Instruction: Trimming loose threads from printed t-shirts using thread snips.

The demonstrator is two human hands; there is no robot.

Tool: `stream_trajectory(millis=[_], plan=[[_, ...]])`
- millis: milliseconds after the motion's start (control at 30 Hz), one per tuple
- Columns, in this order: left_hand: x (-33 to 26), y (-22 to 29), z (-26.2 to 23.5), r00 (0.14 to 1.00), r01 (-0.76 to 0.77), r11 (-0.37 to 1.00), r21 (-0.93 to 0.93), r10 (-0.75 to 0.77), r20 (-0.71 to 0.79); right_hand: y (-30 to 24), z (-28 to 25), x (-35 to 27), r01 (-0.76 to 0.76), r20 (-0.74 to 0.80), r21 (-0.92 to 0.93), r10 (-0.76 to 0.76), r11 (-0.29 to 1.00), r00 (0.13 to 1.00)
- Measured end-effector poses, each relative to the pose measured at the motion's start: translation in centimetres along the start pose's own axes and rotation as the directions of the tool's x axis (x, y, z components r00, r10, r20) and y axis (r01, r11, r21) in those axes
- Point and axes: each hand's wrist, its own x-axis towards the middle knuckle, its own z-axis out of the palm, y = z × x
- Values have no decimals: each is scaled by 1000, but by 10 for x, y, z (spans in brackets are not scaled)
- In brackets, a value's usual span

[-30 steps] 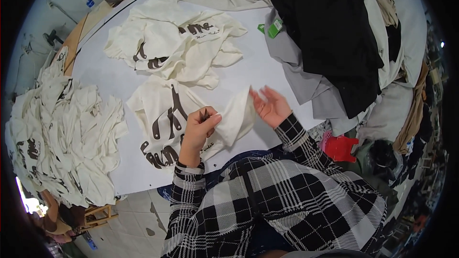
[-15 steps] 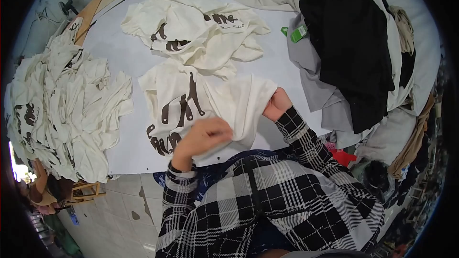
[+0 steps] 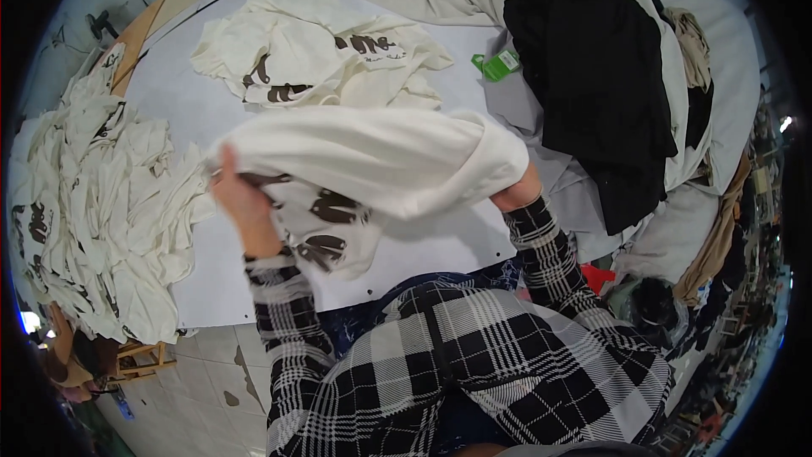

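A cream T-shirt (image 3: 381, 156) with dark brown printing hangs stretched between my two hands, above the white table near its front edge. At its left end, my left hand (image 3: 243, 199) is closed on the cloth, a little blurred by motion. My right hand (image 3: 518, 189) grips the other end; cloth covers most of its fingers. The printed part of the shirt sags below, partly smeared. Just beyond it lies a crumpled heap of similar cream shirts (image 3: 288, 34) with the same dark print.
A large pile of printed cream shirts (image 3: 110, 211) hangs over the table's left edge. To the right are black cloth (image 3: 592, 93), grey cloth (image 3: 529, 152) and a green tag (image 3: 499, 66). A wooden stool (image 3: 139, 361) stands on the tiled floor, beside part of another person (image 3: 72, 351).
My left hand has gone from resting over the shirt to gripping its left end. The shirt is now lifted and pulled out sideways, with my right hand farther right.
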Motion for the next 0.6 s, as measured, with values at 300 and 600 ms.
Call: stream_trajectory(millis=[300,600], plan=[[-36,-10,-133,876,86,815,573,212,-433,69,-29,-22,-374,-129,254,415,892,901],[-78,-21,-52,876,-463,512,724,140,461,70,-55,-32,-313,-403,334,435,889,805]])
